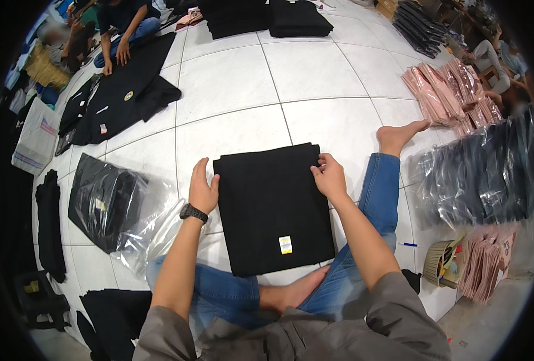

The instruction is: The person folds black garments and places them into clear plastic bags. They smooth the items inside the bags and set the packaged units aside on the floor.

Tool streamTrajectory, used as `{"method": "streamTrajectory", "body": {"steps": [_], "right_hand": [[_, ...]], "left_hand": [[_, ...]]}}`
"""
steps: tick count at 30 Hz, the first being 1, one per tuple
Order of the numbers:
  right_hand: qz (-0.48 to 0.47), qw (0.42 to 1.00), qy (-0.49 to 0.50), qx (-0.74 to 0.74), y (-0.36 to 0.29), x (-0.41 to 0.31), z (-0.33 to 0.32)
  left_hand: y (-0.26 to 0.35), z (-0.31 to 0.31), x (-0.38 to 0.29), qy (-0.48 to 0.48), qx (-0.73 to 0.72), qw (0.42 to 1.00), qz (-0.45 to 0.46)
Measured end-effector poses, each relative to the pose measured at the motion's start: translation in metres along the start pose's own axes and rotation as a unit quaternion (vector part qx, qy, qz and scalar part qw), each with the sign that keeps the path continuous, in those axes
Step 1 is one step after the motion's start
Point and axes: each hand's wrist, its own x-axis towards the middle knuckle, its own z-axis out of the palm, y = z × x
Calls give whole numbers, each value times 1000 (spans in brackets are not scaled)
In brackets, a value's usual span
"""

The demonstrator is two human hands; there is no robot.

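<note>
A folded black garment [271,203] lies flat on the white tiled floor between my legs. Near its lower edge is a small white and yellow label [285,245] with writing on it. My left hand [204,187] is at the garment's left edge, fingers stretched out and thumb close against the cloth. At the upper right edge, my right hand [330,178] has bent fingers and its thumb over the cloth's border; whether it pinches the fabric is unclear. Left of my left hand lies a clear plastic bag [158,216] beside a plastic-wrapped black garment [109,198].
Black clothes in clear bags [479,176] and pink bagged garments [443,90] lie to the right. A basket of small items [443,261] stands near a blue pen [408,244]. Another person's hands [116,56] touch a black garment [131,90]. Black stacks [298,20] stand ahead.
</note>
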Motion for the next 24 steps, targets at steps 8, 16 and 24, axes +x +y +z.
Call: {"method": "streamTrajectory", "body": {"steps": [8, 16, 24], "right_hand": [[161, 974, -116, 111, 7, 61, 27], [108, 969, -139, 176, 11, 19, 1], [170, 936, -248, 182, 40, -45, -13]], "left_hand": [[-23, 9, 46, -95, 0, 995, -30], [-24, 4, 55, -131, -212, 953, -174], [-18, 4, 25, -130, -366, 867, -312]]}}
